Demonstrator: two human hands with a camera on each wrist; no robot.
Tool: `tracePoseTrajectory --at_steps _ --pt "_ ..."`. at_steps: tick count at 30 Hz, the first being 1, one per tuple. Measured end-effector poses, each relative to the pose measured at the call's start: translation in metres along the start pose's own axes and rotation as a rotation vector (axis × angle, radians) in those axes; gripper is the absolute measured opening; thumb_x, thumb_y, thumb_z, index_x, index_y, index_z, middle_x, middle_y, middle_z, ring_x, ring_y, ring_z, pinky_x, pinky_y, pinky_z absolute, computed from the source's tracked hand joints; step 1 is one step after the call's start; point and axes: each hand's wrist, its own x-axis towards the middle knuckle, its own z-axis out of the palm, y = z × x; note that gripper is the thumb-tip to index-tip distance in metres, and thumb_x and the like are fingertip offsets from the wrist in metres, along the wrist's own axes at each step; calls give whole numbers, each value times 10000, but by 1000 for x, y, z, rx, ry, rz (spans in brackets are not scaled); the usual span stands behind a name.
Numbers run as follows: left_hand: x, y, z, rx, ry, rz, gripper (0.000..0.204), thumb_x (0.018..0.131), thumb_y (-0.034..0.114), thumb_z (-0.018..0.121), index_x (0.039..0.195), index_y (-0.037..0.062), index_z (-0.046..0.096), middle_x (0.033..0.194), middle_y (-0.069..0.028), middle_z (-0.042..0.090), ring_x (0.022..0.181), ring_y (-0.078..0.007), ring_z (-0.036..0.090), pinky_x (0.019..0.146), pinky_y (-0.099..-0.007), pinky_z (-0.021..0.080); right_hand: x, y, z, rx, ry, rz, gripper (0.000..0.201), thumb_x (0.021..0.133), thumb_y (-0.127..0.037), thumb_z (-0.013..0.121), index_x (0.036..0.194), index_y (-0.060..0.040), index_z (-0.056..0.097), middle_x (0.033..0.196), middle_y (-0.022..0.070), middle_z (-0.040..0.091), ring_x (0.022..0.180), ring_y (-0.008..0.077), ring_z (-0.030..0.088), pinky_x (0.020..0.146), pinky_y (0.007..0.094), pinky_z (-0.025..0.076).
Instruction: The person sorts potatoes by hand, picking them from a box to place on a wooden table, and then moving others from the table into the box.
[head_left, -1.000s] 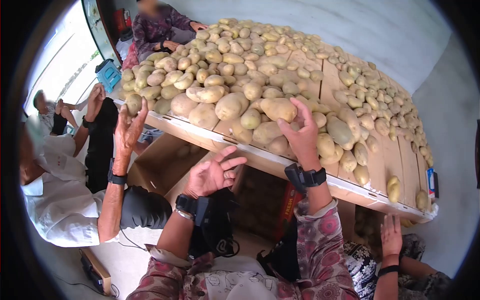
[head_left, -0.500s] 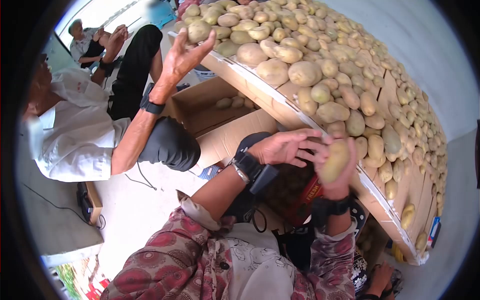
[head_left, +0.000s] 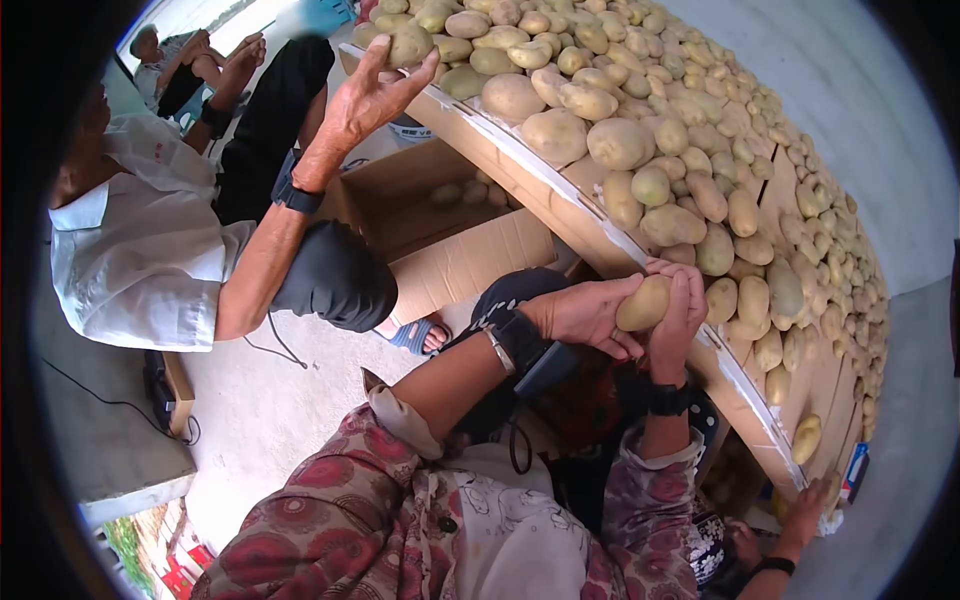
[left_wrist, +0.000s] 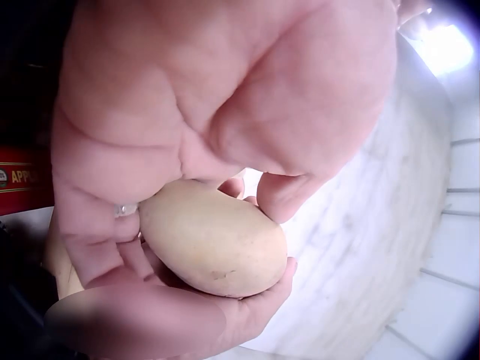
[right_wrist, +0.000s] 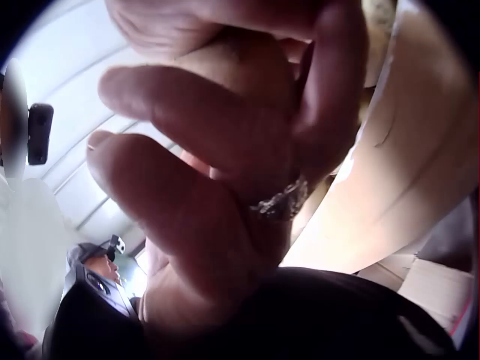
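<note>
Both hands meet around one pale yellow potato (head_left: 643, 304) in front of the table's near edge. My left hand (head_left: 583, 316) holds it from the left, its thumb and fingers bent around it. From the other side my right hand (head_left: 682, 318) grips it with curled fingers. In the left wrist view the oval potato (left_wrist: 214, 244) lies between the two hands, a small dark mark on its skin. The right wrist view shows the curled fingers (right_wrist: 217, 120) up close, covering most of the potato.
A large heap of potatoes (head_left: 620, 145) covers the cardboard-topped table (head_left: 790, 400). Below its edge, an open cardboard box (head_left: 470, 265) holds several potatoes. At left a person in a white shirt (head_left: 150, 260) lifts a potato (head_left: 408, 46). Another person's hand (head_left: 805, 515) is at lower right.
My right hand has brought the potato from the heap to the table's edge. My left hand, empty before, has moved over and now holds it too. The head view has turned.
</note>
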Motion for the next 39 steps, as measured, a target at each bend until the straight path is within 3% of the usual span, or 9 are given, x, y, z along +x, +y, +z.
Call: tracePoseTrajectory --at_steps 6,11,14,20,22,26,30,34,39 --pt "-6 7 -6 130 162 302 505 902 354 504 1307 78 381 1150 -65 520 957 -184 555 844 -297 460 -3 -14 -19 43 -138 139 155 885 -95 509 1017 -15 525 993 99 594 907 137 546 814 281 441" --pt "-13 17 5 97 89 274 567 938 414 348 1375 59 285 1302 -154 437 1115 -291 506 945 -393 396 -10 -23 -30 213 -62 386 328 822 -94 632 1120 -32 509 1046 62 573 912 107 541 794 246 449" --pt "-16 20 14 124 38 240 587 934 440 340 1375 56 283 1297 -166 442 1114 -295 508 945 -392 396 -13 -22 -35 215 -45 362 352 815 -111 651 1126 -30 509 1020 56 578 916 101 539 789 230 448" --pt "-28 24 3 147 -15 125 654 927 485 307 1405 54 193 1304 -196 434 1148 -353 485 924 -409 430 -30 -18 -38 363 -38 433 169 822 -74 594 983 -37 563 980 31 597 869 89 543 799 240 435" --pt "-36 29 5 147 -17 220 661 924 497 308 1402 55 197 1310 -205 426 1160 -334 479 939 -409 419 -32 -14 -41 395 -75 452 96 817 -63 584 908 -34 589 913 28 608 837 81 540 775 231 432" --pt "-47 39 -10 14 126 428 656 918 488 345 1397 61 208 1358 -208 363 1214 -326 420 969 -427 384 -37 -17 -53 104 -102 390 53 804 -57 576 842 -31 602 835 14 615 805 70 537 751 223 428" --pt "-56 42 -9 35 47 371 643 914 506 333 1387 81 237 1362 -194 364 1206 -313 423 979 -419 366 -50 -1 -51 -342 -273 369 125 790 -127 602 826 -8 608 737 5 607 691 74 538 635 235 447" --pt "-57 48 -9 -18 100 412 673 893 528 372 1384 86 245 1350 -191 378 1171 -305 455 960 -418 383 -51 7 -57 -178 -255 546 164 827 -157 610 836 7 599 747 13 612 697 49 540 620 214 443" --pt "-57 47 -10 -7 84 423 697 875 525 419 1388 90 239 1343 -196 385 1172 -321 454 944 -442 397 -44 11 -62 -134 -126 400 96 832 -101 614 857 -10 595 758 -21 588 696 30 515 623 194 429"
